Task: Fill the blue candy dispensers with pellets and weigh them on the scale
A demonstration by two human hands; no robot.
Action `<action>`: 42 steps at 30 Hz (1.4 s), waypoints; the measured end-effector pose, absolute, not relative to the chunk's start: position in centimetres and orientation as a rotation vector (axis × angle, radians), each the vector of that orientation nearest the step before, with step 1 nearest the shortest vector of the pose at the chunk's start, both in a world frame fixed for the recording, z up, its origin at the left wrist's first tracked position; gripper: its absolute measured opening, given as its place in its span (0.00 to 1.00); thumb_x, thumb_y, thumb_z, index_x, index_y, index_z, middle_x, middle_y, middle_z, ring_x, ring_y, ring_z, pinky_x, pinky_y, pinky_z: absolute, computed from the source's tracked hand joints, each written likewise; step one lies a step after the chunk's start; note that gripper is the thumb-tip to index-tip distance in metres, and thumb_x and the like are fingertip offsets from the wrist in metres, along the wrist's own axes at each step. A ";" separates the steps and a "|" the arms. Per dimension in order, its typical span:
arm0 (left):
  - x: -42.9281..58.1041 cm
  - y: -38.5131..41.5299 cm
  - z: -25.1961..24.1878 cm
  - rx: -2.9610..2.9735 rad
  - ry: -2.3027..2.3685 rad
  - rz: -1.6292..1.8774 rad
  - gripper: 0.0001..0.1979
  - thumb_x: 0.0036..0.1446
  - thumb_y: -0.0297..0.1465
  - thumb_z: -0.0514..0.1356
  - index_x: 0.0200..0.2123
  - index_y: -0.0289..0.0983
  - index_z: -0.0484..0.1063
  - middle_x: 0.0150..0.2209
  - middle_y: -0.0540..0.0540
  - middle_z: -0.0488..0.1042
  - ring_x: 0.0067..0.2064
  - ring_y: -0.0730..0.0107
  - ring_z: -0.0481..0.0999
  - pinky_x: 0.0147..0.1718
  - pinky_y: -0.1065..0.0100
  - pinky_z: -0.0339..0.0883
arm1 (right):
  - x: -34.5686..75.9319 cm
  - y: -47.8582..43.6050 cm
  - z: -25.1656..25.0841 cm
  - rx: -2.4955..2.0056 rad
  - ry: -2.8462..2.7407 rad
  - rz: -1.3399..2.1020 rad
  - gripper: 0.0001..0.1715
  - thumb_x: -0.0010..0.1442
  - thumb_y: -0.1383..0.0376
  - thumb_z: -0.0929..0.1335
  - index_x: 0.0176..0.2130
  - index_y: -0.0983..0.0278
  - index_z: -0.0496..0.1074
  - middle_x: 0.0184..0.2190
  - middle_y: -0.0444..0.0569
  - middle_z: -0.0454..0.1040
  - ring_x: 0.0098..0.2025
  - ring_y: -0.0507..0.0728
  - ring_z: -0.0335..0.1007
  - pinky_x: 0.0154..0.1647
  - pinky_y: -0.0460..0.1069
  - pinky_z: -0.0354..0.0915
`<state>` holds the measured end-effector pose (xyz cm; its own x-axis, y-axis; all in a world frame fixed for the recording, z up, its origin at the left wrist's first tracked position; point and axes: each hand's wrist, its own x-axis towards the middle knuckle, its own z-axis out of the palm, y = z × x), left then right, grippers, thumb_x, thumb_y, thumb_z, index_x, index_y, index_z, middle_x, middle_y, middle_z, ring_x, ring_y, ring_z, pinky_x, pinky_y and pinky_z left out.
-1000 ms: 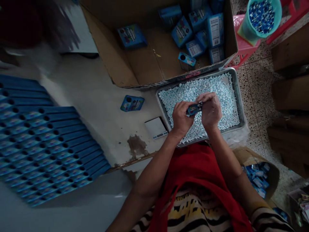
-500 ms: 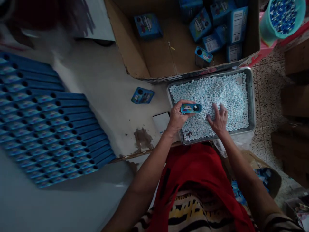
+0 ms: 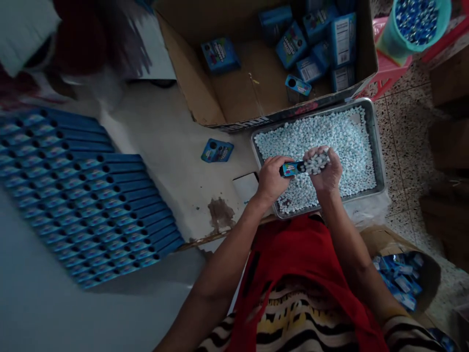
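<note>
My left hand (image 3: 274, 177) is closed round a small blue printed box (image 3: 289, 169) with a dark round hole near its right end. My right hand (image 3: 327, 172) is cupped palm up, its curled fingers holding a heap of small pale candies (image 3: 317, 162) against the holed end of the box. Beneath both hands lies a metal tray (image 3: 381, 161) spread with many loose pale blue and white candies (image 3: 351, 142). Another blue box (image 3: 217, 150) rests on the table, left of the tray. Close to my left wrist is a flat pale rectangular item (image 3: 245, 187).
Behind the tray stands an open cardboard carton (image 3: 205, 105) with several blue boxes inside. Rows of blue boxes (image 3: 91, 195) are stacked at left. A turquoise bucket (image 3: 394, 41) sits on a pink stool (image 3: 388, 80). A bag of blue packets (image 3: 399, 278) is low right.
My right hand has scooped candies from the tray, turned palm up and moved left to the box. The box in my left hand has tipped towards it. The view has shifted slightly.
</note>
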<state>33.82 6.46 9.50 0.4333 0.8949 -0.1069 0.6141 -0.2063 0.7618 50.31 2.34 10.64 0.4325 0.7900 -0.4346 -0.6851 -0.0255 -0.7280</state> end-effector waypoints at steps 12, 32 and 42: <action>35.1 6.9 10.8 1.947 1.247 0.534 0.23 0.49 0.17 0.74 0.46 0.43 0.81 0.47 0.47 0.85 0.51 0.53 0.82 0.53 0.55 0.76 | 53.0 2.7 10.3 -1.016 0.193 1.018 0.12 0.58 0.53 0.68 0.31 0.57 0.66 0.27 0.43 0.68 0.25 0.52 0.61 0.27 0.49 0.65; 28.1 9.2 8.7 1.301 1.391 0.728 0.21 0.48 0.34 0.76 0.45 0.39 0.79 0.45 0.46 0.84 0.43 0.63 0.83 0.47 0.65 0.78 | 58.1 0.8 10.5 -2.160 -1.301 0.800 0.15 0.69 0.52 0.72 0.41 0.58 0.85 0.50 0.57 0.86 0.59 0.70 0.79 0.67 0.66 0.67; 11.8 5.6 2.6 0.693 2.425 1.096 0.31 0.39 0.41 0.75 0.42 0.42 0.62 0.44 0.49 0.70 0.52 0.53 0.75 0.64 0.43 0.71 | 57.5 25.0 13.6 -2.443 -1.925 0.626 0.37 0.58 0.60 0.82 0.61 0.67 0.73 0.61 0.68 0.78 0.61 0.74 0.77 0.63 0.64 0.70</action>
